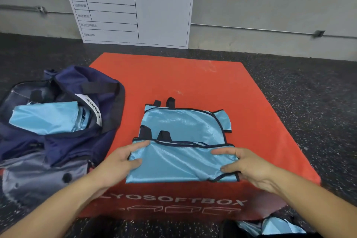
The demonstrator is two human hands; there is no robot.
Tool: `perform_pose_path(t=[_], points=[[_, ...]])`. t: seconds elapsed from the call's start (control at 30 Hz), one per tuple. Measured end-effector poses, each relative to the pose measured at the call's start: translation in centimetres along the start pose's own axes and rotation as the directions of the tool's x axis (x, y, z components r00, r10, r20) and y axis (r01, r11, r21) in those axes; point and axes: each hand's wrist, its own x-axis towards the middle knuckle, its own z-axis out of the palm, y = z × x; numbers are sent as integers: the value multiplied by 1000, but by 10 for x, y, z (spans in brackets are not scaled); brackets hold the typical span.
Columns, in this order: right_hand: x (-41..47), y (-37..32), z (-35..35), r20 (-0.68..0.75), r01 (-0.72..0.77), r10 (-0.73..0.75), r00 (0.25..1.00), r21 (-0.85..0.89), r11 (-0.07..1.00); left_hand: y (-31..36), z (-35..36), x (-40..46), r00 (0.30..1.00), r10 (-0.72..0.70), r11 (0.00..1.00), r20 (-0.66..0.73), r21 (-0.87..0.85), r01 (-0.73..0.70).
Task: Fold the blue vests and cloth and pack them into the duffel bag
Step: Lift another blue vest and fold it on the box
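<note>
Partway: folded blue fabric (45, 120) already sits in the open duffel bag (63, 121). Left hand (117, 162) and right hand (245, 164) each pinch a side of the half-folded blue vest (183, 141) on the red mat (193, 81). More blue fabric (274, 227) waits unfolded at bottom right.

A red mat (193, 83) with white lettering along its near edge lies on dark speckled floor (309, 92). Past the mat's far edge a white ruled board (160, 9) leans against the grey wall (270, 11), along which a thin pipe (251, 29) runs
</note>
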Motion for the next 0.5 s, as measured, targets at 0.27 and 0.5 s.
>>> perform_pose_path(t=[0.27,0.5], points=[[-3,-8,-2,-14,110,-112,994,-111,988,-4,-1,10,999,36,995,-19,93,-34],[32,-24,-13,-78,154,-185,980,-296,943,2,-7,47,995,71,986,-63,154,-60]])
